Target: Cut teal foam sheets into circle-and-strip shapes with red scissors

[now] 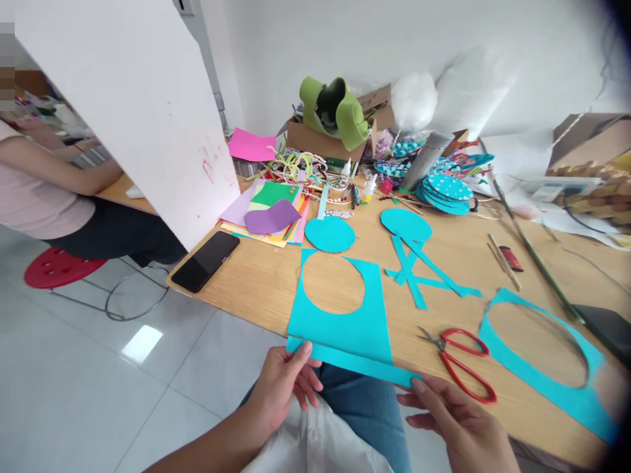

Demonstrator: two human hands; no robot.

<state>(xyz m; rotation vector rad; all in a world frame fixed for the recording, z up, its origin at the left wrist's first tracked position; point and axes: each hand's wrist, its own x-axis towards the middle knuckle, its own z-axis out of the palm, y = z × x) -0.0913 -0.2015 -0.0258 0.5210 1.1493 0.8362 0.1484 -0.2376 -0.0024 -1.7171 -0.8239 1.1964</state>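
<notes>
A narrow turquoise craft-sheet strip [355,362] is stretched between my two hands at the table's front edge. My left hand [286,381] pinches its left end between thumb and fingers, and my right hand [451,410] pinches the right end. Just beyond the strip lies a turquoise sheet [340,324] with a round hole cut in it. A turquoise disc [330,234] rests behind that sheet. Red-handled scissors [461,361] lie to the right, their blades slightly apart. Another disc [405,225] lies beside several crossed strips [408,269].
At far right is a second cut-out sheet [547,387]. A black phone [206,261] lies near the left corner, by stacked coloured sheets [271,217]. A white partition [133,98] stands left, with a seated person [44,177] beyond. A cardboard box [320,138] stands behind.
</notes>
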